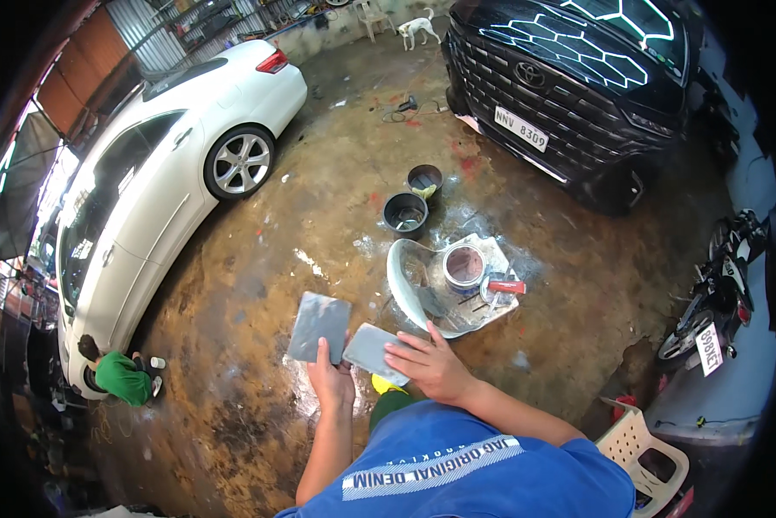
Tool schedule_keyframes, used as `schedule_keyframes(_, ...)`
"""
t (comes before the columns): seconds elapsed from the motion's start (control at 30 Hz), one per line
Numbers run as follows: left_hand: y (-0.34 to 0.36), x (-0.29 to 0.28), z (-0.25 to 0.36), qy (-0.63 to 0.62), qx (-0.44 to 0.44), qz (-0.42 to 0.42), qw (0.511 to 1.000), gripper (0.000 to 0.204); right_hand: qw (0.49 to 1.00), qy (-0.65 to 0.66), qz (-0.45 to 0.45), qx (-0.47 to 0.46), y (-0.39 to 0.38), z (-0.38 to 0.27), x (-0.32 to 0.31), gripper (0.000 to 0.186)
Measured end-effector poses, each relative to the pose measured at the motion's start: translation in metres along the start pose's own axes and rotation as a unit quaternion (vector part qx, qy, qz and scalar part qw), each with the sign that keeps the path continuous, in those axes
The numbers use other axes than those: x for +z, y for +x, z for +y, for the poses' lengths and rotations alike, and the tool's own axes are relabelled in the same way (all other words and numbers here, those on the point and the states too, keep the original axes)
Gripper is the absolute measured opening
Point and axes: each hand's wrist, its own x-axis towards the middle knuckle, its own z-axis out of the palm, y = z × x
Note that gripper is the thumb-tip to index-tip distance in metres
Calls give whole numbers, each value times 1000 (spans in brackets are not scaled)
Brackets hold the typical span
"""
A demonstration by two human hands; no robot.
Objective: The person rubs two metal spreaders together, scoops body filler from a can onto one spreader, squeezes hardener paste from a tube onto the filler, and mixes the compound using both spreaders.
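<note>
My left hand grips the lower edge of a grey rectangular sheet, its thumb lying on the face. Close beside it, a second, lighter grey sheet is tilted and held by my right hand, whose fingers spread over its right side. The two sheets look slightly wrinkled; their exact material cannot be made out. Beyond my hands a whitish, scooped panel lies on the floor. On it stand a round tub with pinkish contents and a small red box.
Two dark buckets stand on the stained wet floor ahead. A white car is at the left, with a person in green crouching beside it. A black car, a motorcycle and a beige plastic chair are at the right.
</note>
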Motion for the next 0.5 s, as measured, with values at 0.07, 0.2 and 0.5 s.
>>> schedule_keyframes(0.07, 4, -11, 11, 46, 43, 15, 998, 37, 991, 109, 51, 55, -3, 6, -1, 37)
schedule_keyframes(0.2, 12, -33, 16, 84, 94, 31, 992, 42, 875, 342, 204, 276, -10, 32, 17, 32)
schedule_keyframes(0.5, -1, -43, 16, 251, 145, 12, 957, 32, 562, 666, 284, 400, 6, 42, -25, 64)
